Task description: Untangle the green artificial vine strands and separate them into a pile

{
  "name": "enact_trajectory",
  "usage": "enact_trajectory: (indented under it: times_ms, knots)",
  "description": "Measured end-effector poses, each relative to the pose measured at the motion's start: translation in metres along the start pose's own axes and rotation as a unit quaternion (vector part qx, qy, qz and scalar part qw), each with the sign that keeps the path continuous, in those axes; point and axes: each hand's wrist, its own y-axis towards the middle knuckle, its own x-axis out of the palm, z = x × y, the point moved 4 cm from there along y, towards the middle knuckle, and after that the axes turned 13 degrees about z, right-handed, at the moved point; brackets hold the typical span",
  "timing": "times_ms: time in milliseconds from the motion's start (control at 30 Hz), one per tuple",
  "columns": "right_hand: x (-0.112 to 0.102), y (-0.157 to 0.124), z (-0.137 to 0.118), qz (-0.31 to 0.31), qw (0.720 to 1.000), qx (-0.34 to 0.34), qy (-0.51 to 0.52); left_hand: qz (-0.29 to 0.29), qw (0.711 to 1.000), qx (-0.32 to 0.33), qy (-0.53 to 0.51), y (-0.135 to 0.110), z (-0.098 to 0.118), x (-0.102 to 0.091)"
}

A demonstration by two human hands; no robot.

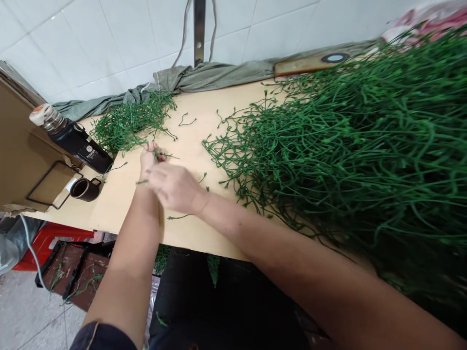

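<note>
Black thermos bottle (78, 143), lying on its side: carries a small white printed label (91, 153), a short line in capitals, too blurred to read reliably. No other text, number or sign legible.

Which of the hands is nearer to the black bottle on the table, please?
Left. The left hand, pinching a green stem, is to the right of the bottle; the right hand lies farther right and nearer the person.
</note>
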Motion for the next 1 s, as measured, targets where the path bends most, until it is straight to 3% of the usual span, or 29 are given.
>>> enact_trajectory:
  times_ms: [67, 133, 233, 367, 467, 733, 833, 933, 1000]
  knots:
    - [0.006, 0.001, -0.026, -0.04, 0.995, -0.08, 0.031, -0.009, 1.0, -0.004, 0.0, -0.001, 0.003, -0.003]
    - [0.011, 0.003, -0.036, -0.074, 0.993, -0.087, 0.032, -0.037, 0.999, -0.002, 0.005, -0.002, 0.003, -0.003]
    - [0.006, 0.005, -0.011, -0.066, 0.995, 0.065, -0.022, -0.087, 0.996, -0.003, 0.026, -0.005, 0.0, 0.001]
    - [-0.013, -0.002, 0.045, 0.011, 0.95, 0.303, -0.079, -0.106, 0.994, 0.023, 0.026, -0.007, -0.003, 0.005]
    - [-0.01, -0.007, 0.059, -0.006, 0.93, 0.359, -0.075, -0.116, 0.991, 0.015, 0.067, -0.008, -0.006, 0.007]
    - [0.003, -0.004, 0.052, -0.085, 0.949, 0.298, -0.058, -0.119, 0.988, 0.051, 0.079, -0.009, -0.004, 0.011]
    - [0.002, -0.003, 0.044, -0.119, 0.953, 0.276, -0.03, -0.074, 0.994, 0.035, 0.066, -0.002, -0.001, 0.006]
    - [0.008, 0.001, 0.009, -0.174, 0.971, 0.158, 0.048, -0.009, 1.0, 0.017, 0.019, 0.006, 0.003, -0.005]
    - [0.012, 0.003, -0.015, -0.194, 0.974, 0.074, 0.09, -0.015, 1.0, 0.011, -0.013, 0.008, 0.006, -0.009]
